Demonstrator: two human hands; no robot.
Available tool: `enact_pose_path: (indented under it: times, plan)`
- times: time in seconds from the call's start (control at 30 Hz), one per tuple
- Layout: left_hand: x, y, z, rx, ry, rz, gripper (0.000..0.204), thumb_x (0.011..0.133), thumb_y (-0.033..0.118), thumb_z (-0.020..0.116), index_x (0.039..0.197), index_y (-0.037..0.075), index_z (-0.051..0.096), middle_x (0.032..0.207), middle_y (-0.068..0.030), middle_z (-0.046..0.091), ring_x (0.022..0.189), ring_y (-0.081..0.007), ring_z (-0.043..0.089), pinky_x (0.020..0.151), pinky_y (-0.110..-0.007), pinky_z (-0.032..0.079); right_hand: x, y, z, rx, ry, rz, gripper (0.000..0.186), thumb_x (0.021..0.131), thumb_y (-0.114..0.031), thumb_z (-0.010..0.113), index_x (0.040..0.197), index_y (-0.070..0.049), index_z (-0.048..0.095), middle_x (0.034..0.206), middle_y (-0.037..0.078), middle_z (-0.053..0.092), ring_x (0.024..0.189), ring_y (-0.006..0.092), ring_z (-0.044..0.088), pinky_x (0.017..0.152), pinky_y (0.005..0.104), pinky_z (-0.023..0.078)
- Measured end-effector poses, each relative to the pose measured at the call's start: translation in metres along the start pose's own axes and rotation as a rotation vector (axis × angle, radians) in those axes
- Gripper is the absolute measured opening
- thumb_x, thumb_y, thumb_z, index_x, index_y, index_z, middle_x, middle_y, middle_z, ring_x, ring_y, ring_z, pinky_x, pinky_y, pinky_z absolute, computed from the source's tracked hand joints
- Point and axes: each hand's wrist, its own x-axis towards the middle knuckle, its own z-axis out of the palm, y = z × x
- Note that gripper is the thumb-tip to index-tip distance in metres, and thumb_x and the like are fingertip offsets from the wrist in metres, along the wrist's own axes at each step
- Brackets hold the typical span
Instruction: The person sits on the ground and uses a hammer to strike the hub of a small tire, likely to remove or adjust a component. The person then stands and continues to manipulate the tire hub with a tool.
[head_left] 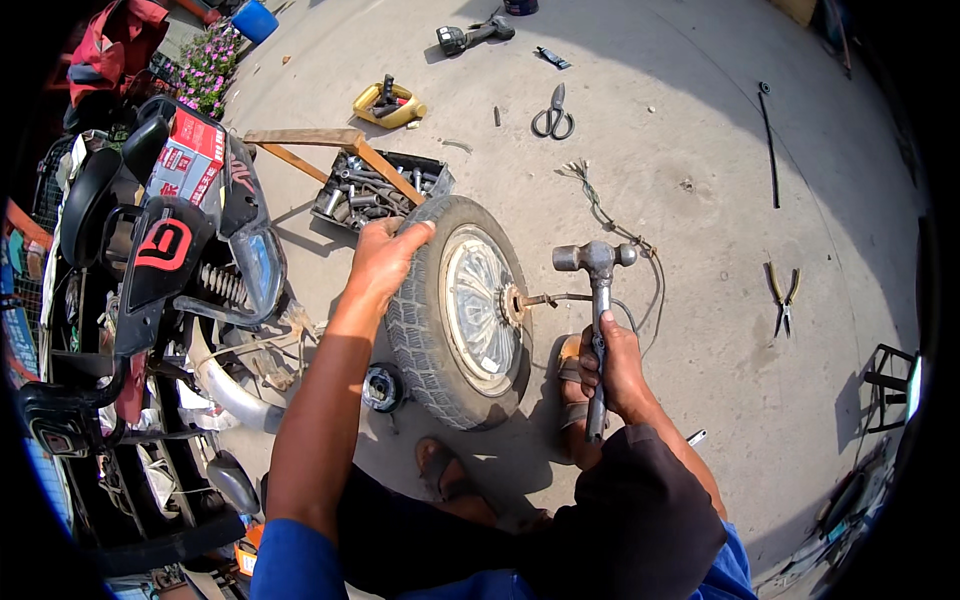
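A wheel (408, 335) with a knobby black tyre and a dusty metal hub stands upright, tilted, in front of me. My left hand (390, 258) grips the top left of its tyre, thumb over the upper edge. In my right hand (618, 368) is a ball-peen hammer (597, 260) with a metal handle, held head up to the right of the hub. The hammer head is apart from the axle (538, 300), which sticks out of the hub toward it. A cable (597, 205) with bared, splayed wire ends runs from the axle and lies curled on the ground.
A vehicle with a black seat (90, 205) fills the left side. Beyond the wheel are a toolbox (450, 182), a wooden frame (305, 137) and a cut yellow jug (412, 108). Shears (553, 118), pliers (782, 300), a long rod (771, 150) and a power tool (470, 38) lie on the concrete.
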Motion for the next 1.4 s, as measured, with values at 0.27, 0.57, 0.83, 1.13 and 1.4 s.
enact_pose_path:
  times: [0.27,0.57,0.83,1.13,1.4]
  plan:
    - [0.001,-0.001,-0.005,-0.001,0.021,0.006,0.038,0.085,0.024,0.073,0.103,-0.010,0.073,0.094,-0.0121,0.073,0.081,-0.0162,0.067,0.075,-0.031,0.053,0.009,0.018,0.012,-0.186,-0.126,0.130,0.052,0.107,-0.051,0.044,0.083,-0.005,0.049,0.062,0.004,0.046,0.044,0.0153,0.044,0.039,0.0324,0.039]
    - [0.010,-0.009,-0.002,0.029,0.014,0.027,0.039,0.085,0.024,0.074,0.103,-0.011,0.073,0.093,-0.0114,0.073,0.080,-0.0151,0.066,0.074,-0.030,0.052,0.010,0.026,0.017,-0.340,-0.078,0.040,0.053,0.107,-0.052,0.044,0.084,-0.005,0.050,0.062,0.004,0.046,0.045,0.0149,0.045,0.039,0.0321,0.040]
    - [0.002,0.010,0.006,0.035,-0.038,0.011,0.040,0.086,0.025,0.073,0.105,-0.010,0.073,0.097,-0.0133,0.074,0.088,-0.0170,0.068,0.082,-0.031,0.052,0.003,0.019,0.003,-0.017,0.053,-0.084,0.054,0.106,-0.054,0.045,0.083,-0.005,0.048,0.059,0.003,0.044,0.043,0.0146,0.044,0.037,0.0316,0.038]
    - [0.005,0.009,0.014,0.009,0.026,0.041,0.041,0.083,0.022,0.076,0.104,-0.012,0.072,0.093,-0.0150,0.074,0.080,-0.0174,0.068,0.074,-0.031,0.054,-0.002,0.011,0.005,-0.079,0.030,-0.035,0.053,0.107,-0.053,0.041,0.082,-0.007,0.045,0.058,0.003,0.044,0.042,0.0141,0.043,0.037,0.0314,0.038]
    - [0.009,0.008,0.011,0.053,0.022,0.020,0.039,0.085,0.022,0.074,0.106,-0.011,0.073,0.094,-0.0148,0.075,0.079,-0.0180,0.070,0.073,-0.030,0.055,0.006,0.019,0.006,-0.194,-0.064,0.112,0.053,0.108,-0.051,0.042,0.083,-0.006,0.049,0.061,0.004,0.046,0.044,0.0147,0.045,0.039,0.0326,0.041]
